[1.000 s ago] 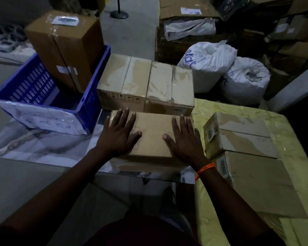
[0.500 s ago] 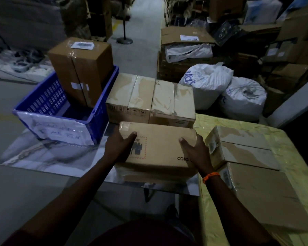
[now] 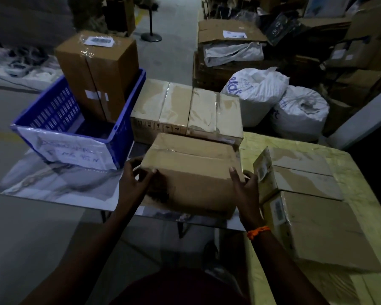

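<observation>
You grip the cardboard box (image 3: 191,172) at both ends, left hand (image 3: 133,183) and right hand (image 3: 246,190) curled around its near corners; the box sits tipped, just right of the blue crate (image 3: 128,128).

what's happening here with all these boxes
A person grips a taped cardboard box by its two ends, left hand and right hand, above the near part of the table. A blue crate holding a tall box stands to the left; two more boxes lie on the right.
</observation>
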`<state>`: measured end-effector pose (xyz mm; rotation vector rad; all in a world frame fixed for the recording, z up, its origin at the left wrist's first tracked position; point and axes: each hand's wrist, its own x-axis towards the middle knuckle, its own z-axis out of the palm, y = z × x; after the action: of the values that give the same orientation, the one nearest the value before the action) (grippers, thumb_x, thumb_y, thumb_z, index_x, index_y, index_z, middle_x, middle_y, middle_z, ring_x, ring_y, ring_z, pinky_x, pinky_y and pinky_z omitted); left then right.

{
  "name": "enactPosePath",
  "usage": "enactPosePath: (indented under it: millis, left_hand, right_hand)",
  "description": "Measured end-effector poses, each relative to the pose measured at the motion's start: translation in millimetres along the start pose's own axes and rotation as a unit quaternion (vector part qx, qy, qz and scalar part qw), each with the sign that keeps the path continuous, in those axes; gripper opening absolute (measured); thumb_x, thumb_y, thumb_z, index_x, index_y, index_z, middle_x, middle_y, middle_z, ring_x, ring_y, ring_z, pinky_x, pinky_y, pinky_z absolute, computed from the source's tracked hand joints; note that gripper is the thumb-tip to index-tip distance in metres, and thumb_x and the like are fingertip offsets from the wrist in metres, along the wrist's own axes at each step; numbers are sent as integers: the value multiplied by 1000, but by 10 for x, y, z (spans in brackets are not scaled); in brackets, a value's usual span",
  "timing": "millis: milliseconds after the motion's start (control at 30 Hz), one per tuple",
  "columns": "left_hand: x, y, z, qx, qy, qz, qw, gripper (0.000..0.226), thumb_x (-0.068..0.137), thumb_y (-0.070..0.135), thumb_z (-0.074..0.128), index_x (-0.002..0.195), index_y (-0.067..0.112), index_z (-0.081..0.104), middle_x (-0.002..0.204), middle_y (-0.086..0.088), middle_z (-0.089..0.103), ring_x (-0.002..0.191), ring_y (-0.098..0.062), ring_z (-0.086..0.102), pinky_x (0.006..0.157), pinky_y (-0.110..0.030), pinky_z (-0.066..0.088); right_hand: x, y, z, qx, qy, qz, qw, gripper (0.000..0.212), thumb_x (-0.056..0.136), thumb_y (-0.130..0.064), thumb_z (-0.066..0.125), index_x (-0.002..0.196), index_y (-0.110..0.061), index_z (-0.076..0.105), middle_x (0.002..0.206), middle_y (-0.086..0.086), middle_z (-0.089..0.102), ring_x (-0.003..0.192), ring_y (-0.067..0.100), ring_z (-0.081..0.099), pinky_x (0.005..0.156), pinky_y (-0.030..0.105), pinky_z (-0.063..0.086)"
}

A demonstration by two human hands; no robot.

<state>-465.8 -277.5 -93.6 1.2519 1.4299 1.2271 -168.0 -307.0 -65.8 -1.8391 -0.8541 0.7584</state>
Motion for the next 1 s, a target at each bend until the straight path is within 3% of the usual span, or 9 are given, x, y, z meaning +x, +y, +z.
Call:
enactPosePath:
  millis: [133,300,467,567,633,700,800,900,1000]
  left_hand:
    - [-143,-209,21,35,23,-14,999,65,91,43,72,145,15,50,142,-1,54,124,-15,56,84,-8,48]
    - [-299,-475,25,99,11,-26,995,74,78,58,71,141,24,54,130,-5,54,113,-13,58,93,-34,52]
    - [-320,-541,65,138,28,-16,990,64,82,46,71,139,23,55,125,-5,55,108,-12,58,90,-34,52]
    - [-253,-538,119,188,28,9,982,64,86,48,66,140,16,53,129,-11,53,117,-21,53,98,-41,48]
    - [-137,-529,176,291,5,70,954,68,91,50,60,146,13,48,147,-17,46,137,-32,41,111,-48,36]
    - [29,-464,275,383,-38,135,913,67,94,45,60,152,15,41,159,-17,35,149,-37,27,118,-56,27]
    - [289,-277,511,471,-148,191,848,67,98,46,46,158,18,34,167,-12,26,156,-34,15,120,-66,20]
    - [451,-201,729,510,-248,172,805,75,96,58,23,162,22,23,171,-6,13,158,-29,6,124,-62,11]
    - [540,-207,808,534,-258,156,790,85,92,69,7,162,24,21,172,-4,6,158,-28,3,124,-60,7]
  right_hand:
    - [-125,227,2,-73,-25,10,997,69,90,-42,77,146,-13,48,142,15,48,121,26,54,88,27,42]
    - [-230,429,-3,-119,-60,12,991,72,89,-25,80,149,-8,44,139,16,45,121,25,52,89,25,41]
    - [-222,570,6,-147,-63,5,987,76,90,-30,79,152,-10,40,147,18,40,131,32,48,93,27,41]
    - [-214,591,61,-200,-58,-73,975,77,95,-37,72,156,-8,34,152,21,36,137,34,42,104,37,44]
    - [-140,616,181,-298,-58,-157,940,77,97,-51,57,157,-7,35,158,23,33,145,38,35,114,54,40]
    - [-3,576,339,-375,-82,-218,897,81,96,-61,41,158,-8,36,165,22,28,153,39,24,121,63,26]
    - [226,420,575,-416,-169,-229,864,84,100,-65,41,165,-17,17,173,14,5,160,32,1,125,56,3]
    - [428,341,750,-446,-203,-232,840,86,100,-71,34,166,-22,10,174,10,-3,160,28,-5,126,57,2]
    - [519,337,808,-464,-198,-228,833,92,91,-79,13,166,-24,14,174,8,1,160,28,-1,125,57,3]
